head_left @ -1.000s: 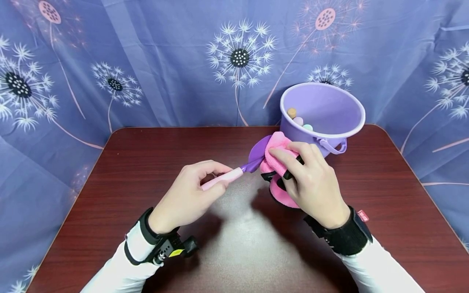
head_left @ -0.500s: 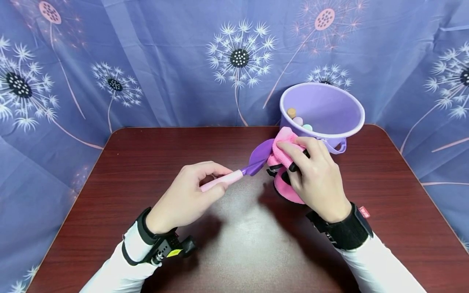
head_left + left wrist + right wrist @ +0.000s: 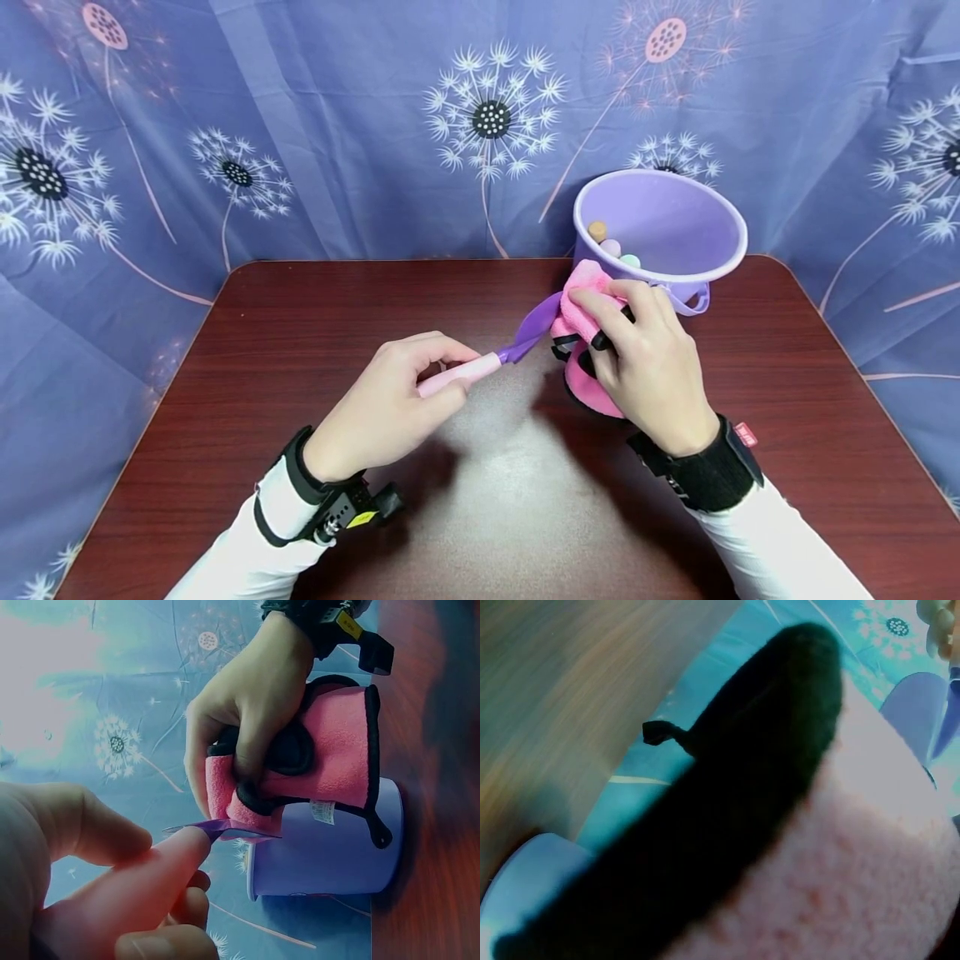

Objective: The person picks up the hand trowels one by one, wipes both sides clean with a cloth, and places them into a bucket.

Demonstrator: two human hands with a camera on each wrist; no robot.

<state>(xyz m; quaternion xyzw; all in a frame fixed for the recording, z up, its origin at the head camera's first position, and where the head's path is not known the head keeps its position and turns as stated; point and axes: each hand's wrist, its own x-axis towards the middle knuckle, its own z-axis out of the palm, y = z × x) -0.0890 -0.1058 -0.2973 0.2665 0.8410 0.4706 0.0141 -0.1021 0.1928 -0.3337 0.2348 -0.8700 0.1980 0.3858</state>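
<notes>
My left hand [image 3: 390, 408] holds the pink handle of a spatula [image 3: 534, 329], whose flat purple blade points up and to the right. The blade's far end meets a folded pink cloth [image 3: 588, 287], which hides part of it. My right hand [image 3: 660, 367] grips this cloth, its thumb and fingers pressed into the fold. In the left wrist view the cloth [image 3: 341, 746] shows black trim, a white label and a black hanging loop. Its lower part droops below my right hand, off the table. The cloth fills most of the right wrist view, with the blade [image 3: 915, 712] at upper right.
A lilac bucket [image 3: 660, 275] with a side handle stands at the table's back right, just behind the cloth. Several small pale pieces [image 3: 611, 247] lie inside it. The dark red-brown wooden table [image 3: 315, 308] ends at a blue curtain [image 3: 360, 125] with dandelion prints.
My right hand has shifted slightly right and away with the cloth, exposing more of the blade near its tip. The spatula has rolled, so its blade looks narrower. The bucket has not moved.
</notes>
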